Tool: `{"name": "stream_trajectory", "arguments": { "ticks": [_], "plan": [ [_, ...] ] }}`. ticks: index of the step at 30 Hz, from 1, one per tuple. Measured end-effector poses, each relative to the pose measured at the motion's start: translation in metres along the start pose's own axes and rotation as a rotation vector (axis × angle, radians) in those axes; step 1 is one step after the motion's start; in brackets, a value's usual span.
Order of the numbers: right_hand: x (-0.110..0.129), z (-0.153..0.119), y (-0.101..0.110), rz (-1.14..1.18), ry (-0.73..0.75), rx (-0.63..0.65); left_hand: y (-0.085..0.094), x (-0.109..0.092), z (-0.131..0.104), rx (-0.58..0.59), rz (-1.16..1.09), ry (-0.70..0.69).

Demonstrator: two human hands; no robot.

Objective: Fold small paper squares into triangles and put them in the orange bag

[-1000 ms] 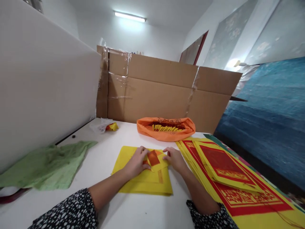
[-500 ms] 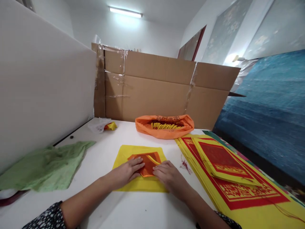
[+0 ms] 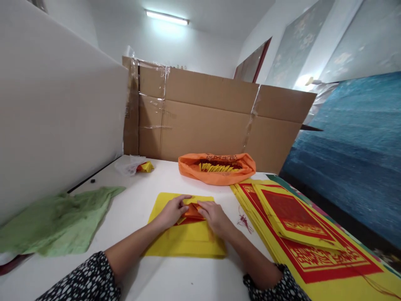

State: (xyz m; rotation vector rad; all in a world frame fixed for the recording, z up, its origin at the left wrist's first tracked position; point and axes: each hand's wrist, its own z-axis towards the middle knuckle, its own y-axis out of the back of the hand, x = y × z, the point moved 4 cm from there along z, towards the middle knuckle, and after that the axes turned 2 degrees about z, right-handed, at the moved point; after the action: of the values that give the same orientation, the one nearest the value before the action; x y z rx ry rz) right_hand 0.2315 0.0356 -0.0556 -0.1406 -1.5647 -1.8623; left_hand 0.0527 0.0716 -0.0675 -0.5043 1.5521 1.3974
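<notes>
Orange-red folded paper piece (image 3: 192,212) | is now gathered narrower, folding further along | ends are pinched by left hand (image 3: 172,212) and right hand (image 3: 216,217)

Bright ceiling tube (image 3: 167,17), glare around small lamp (image 3: 310,81), shadow down left of cardboard (image 3: 203,121), edges stretched, fine detail soft

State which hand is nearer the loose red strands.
Right. The right hand is just left of the red strands; the left hand is farther off, on the left side of the folded orange paper.
</notes>
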Motion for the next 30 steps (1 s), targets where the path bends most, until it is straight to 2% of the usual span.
{"name": "stream_trajectory", "arguments": {
  "ticks": [4,8,15,30],
  "plan": [
    [0.003,-0.02,-0.014,-0.132,0.072,0.038,-0.005,-0.004,-0.01,0.001,0.327,-0.12],
    [0.006,-0.025,-0.014,-0.22,0.098,0.045,-0.008,-0.012,-0.017,-0.001,0.517,-0.128],
    [0.004,-0.022,-0.015,-0.252,0.105,-0.008,-0.006,-0.017,-0.015,-0.001,0.51,-0.117],
    [0.004,-0.021,-0.015,-0.242,0.067,0.025,-0.006,-0.02,-0.014,0.013,0.518,-0.128]
  ]
}}
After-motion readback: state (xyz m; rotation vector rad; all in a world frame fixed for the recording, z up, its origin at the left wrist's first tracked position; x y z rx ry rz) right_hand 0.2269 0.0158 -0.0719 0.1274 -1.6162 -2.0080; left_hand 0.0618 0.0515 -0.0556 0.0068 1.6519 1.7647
